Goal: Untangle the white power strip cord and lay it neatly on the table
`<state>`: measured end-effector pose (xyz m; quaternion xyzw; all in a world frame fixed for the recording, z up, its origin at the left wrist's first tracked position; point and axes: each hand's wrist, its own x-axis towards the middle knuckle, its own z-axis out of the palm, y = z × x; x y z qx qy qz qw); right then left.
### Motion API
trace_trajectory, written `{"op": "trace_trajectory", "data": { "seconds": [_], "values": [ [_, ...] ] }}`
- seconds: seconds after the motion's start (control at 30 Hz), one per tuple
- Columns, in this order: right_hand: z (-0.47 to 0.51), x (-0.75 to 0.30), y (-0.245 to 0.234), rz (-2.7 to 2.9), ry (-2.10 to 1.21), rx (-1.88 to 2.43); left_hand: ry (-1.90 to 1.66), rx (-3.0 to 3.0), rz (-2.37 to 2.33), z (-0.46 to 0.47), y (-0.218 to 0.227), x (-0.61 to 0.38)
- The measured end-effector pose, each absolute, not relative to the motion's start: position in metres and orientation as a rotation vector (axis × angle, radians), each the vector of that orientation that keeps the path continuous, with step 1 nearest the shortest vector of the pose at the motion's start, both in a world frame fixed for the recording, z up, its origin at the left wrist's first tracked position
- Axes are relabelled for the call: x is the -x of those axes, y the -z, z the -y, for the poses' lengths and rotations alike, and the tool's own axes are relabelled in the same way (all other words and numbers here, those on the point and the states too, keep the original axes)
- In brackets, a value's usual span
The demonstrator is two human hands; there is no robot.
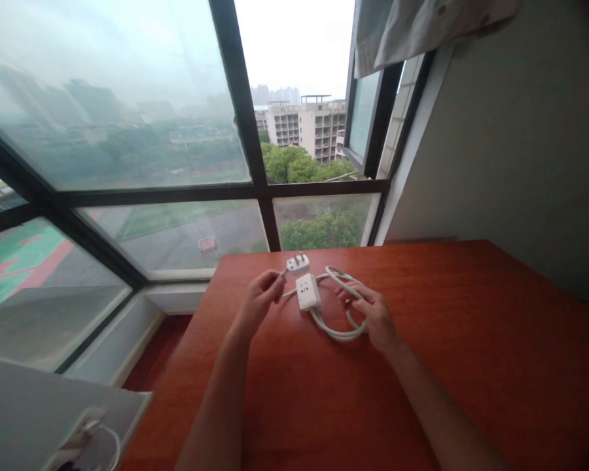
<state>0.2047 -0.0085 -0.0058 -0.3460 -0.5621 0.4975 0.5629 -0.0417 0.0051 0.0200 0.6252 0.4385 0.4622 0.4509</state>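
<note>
Down in the near left corner, a white charger block (81,428) with a looped cord sits on a pale ledge (24,405), well apart from the action. Over to the red-brown desk (471,340) now, pushed up under the big dark-framed window (245,131). The left hand (258,302) is up off the desk, fingers drawn together in a pinch on the white cable (341,333) right behind the plug (297,263), and the plug sticks out just past the fingertips, prongs pointing up toward the glass. Just beside it, a touch to the right and nearer, lies the white socket block (307,291), face up on the desk, its holes showing. From there the cable swings round in a loose coil on the desk top. The right hand (373,315) lies on that coil, fingers curled lightly round the loops on the coil's right side, palm down against the desk. Farther right, bare desk runs out to a grey wall (520,144); above it, a pale cloth (422,26) hangs at the top of the window.
</note>
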Motion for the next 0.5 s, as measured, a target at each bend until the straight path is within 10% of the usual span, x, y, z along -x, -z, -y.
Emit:
{"op": "trace_trajectory", "data": {
  "seconds": [0.5],
  "values": [
    [0.007, -0.216, 0.005, 1.001, -1.888, 0.642, -2.078, -0.551, -0.866, -0.03, 0.002, 0.055]
  ]
}}
